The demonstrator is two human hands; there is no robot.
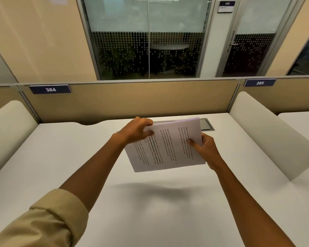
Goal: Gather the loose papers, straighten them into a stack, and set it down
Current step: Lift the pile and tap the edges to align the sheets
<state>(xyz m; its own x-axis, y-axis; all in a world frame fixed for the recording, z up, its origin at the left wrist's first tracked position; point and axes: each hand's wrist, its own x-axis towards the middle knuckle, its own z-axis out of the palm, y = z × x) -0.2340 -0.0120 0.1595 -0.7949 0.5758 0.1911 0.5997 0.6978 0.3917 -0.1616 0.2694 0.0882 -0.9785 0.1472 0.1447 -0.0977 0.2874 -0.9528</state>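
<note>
A sheaf of printed white papers (165, 150) hangs in the air above the white desk (78, 166), tilted, its text running sideways. My left hand (135, 131) grips the sheaf's far left corner, thumb on top. My right hand (206, 150) holds the right edge, thumb pressed on the top sheet. The sheets lie roughly together, with edges slightly fanned at the left and bottom. A shadow of the papers falls on the desk below.
Tan partition panels (132, 100) with tags 384 and 385 close the desk's far side. White curved dividers (268, 132) flank both sides. A metal cable hatch (206, 124) is set in the desk behind the papers. Glass office walls lie beyond.
</note>
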